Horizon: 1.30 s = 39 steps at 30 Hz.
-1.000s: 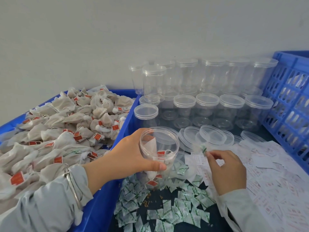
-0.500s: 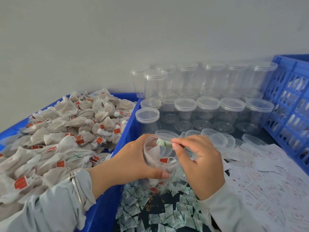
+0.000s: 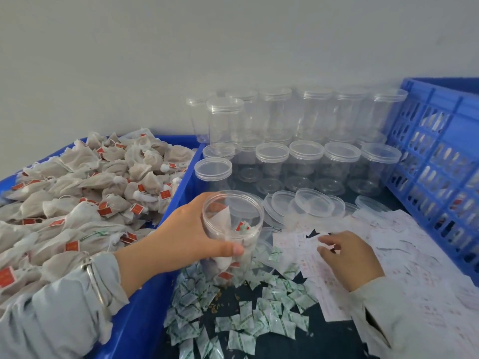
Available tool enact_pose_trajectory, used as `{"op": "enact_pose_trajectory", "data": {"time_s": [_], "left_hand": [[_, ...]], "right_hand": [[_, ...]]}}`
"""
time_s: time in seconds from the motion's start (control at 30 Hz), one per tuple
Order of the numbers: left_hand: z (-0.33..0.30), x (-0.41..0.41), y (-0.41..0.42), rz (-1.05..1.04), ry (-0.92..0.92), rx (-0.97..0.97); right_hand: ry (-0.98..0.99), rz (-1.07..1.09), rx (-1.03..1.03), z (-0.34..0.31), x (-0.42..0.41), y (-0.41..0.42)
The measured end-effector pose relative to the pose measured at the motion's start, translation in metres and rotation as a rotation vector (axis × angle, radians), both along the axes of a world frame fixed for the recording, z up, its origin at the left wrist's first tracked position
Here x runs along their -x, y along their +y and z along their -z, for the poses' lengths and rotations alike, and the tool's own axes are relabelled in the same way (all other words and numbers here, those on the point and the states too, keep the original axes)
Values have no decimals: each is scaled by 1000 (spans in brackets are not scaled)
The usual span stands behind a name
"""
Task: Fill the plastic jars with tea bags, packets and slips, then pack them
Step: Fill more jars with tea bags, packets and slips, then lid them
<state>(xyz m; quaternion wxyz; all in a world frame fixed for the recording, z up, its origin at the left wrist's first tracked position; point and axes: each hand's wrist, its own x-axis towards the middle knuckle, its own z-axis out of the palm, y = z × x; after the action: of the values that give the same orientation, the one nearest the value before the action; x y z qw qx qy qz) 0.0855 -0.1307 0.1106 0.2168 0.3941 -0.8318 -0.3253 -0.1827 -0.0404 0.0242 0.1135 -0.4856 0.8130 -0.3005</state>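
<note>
My left hand grips an open clear plastic jar, tilted toward me above the dark table. Inside it lie tea bags with red tags and a small green-and-white packet. My right hand reaches over the pile of white paper slips, its fingertips touching a slip. Whether it pinches the slip I cannot make out. Green-and-white packets are strewn on the table below the jar. A blue crate on the left holds a heap of tea bags.
Stacked empty lidded jars stand at the back against the wall. Loose clear lids lie in front of them. A blue slotted crate walls off the right side. More slips cover the table's right part.
My right hand dropped the green-and-white packet into the jar, then moved right and down onto the slips. My left hand kept holding the jar.
</note>
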Motion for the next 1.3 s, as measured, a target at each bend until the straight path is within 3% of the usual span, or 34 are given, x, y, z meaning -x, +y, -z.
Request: {"op": "enact_pose_trajectory", "data": {"time_s": [0.23, 0.73, 1.13, 1.3], "left_hand": [[-2, -1, 2, -11, 0, 20], [-1, -1, 1, -2, -18, 11], [-3, -1, 3, 19, -32, -27], [-1, -3, 2, 32, -40, -41]], "right_hand": [[144, -31, -288, 19, -5, -3], [49, 62, -124, 21, -8, -6], [-139, 264, 369, 1, 0, 7], [-371, 136, 623, -27, -38, 10]]}}
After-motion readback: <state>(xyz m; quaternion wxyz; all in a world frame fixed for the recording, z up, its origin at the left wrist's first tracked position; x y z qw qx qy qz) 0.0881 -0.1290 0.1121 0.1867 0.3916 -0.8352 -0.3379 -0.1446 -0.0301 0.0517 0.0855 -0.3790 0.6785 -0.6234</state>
